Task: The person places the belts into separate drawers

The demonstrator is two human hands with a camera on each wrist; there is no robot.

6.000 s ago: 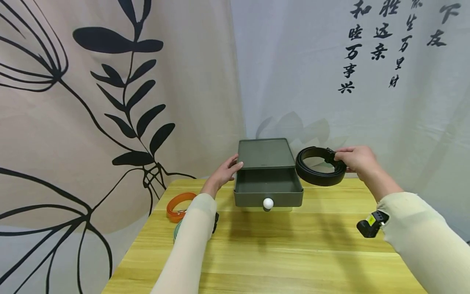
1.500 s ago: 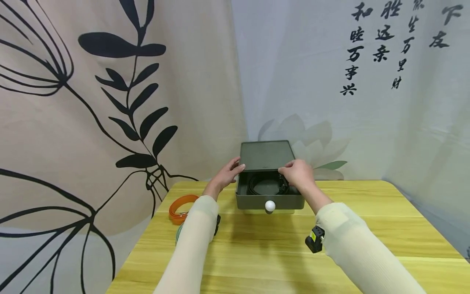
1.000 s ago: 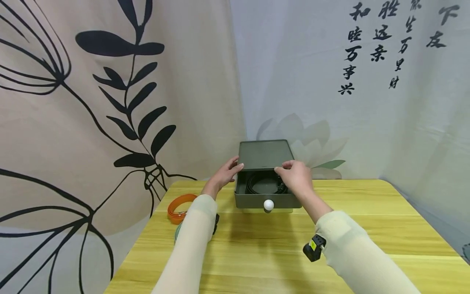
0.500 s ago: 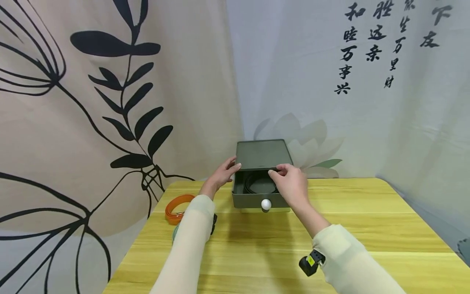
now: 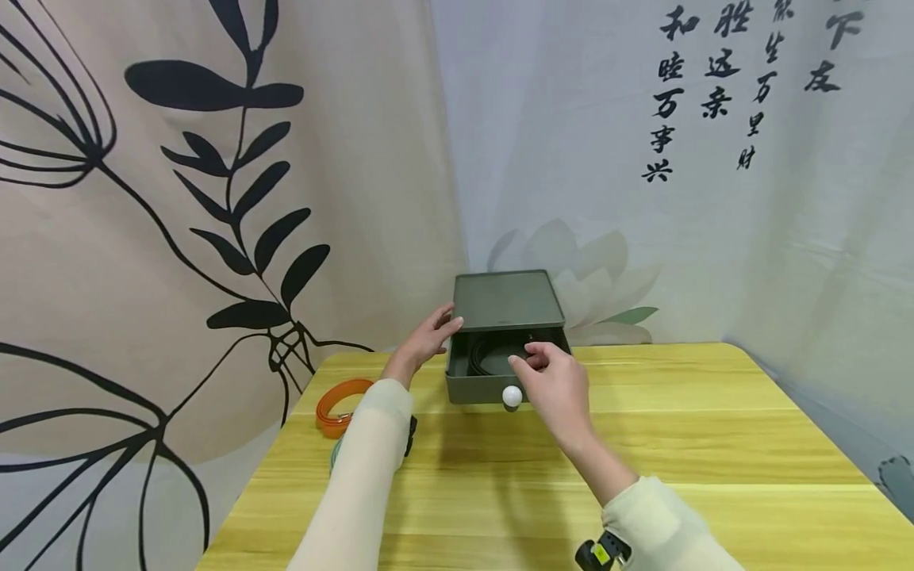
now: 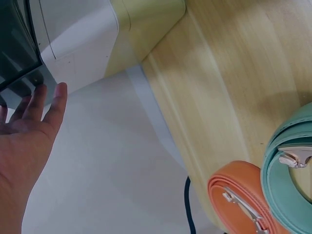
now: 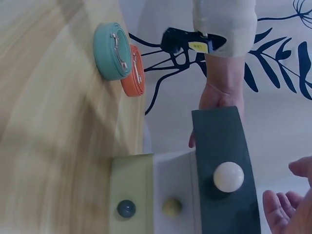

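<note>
The black belt (image 5: 477, 357) in front of you is wound into a round, dark ring. It lies in the top drawer (image 5: 473, 388), which is gray-green and pulled partway out. Your right hand (image 5: 559, 388) hides one side of the belt from the head view. The little cabinet (image 5: 508, 297) has a flat gray-green top. It stands by the back edge of the desk (image 5: 643, 444), about halfway between the two back corners.

You have three drawers in one stack: the gray-green one on top, one white drawer (image 7: 170, 178) in the middle and one yellow-green drawer (image 7: 131, 180) at the bottom. Each has one round knob, so that makes three: one white knob (image 5: 512, 396), one yellowish knob (image 7: 172, 206) and one dark knob (image 7: 126, 208).

There are three belts too: one black, one orange belt (image 5: 332, 426) and one teal belt (image 7: 103, 53). The orange and teal ones are rolled up side by side by the desk's left edge, and each shows a metal buckle.

You have two hands there. Your left hand (image 5: 424, 345) has its fingers apart, at the cabinet's left side. Your right hand is over the drawer's front, its thumb and fingers apart and a bit bent.
</note>
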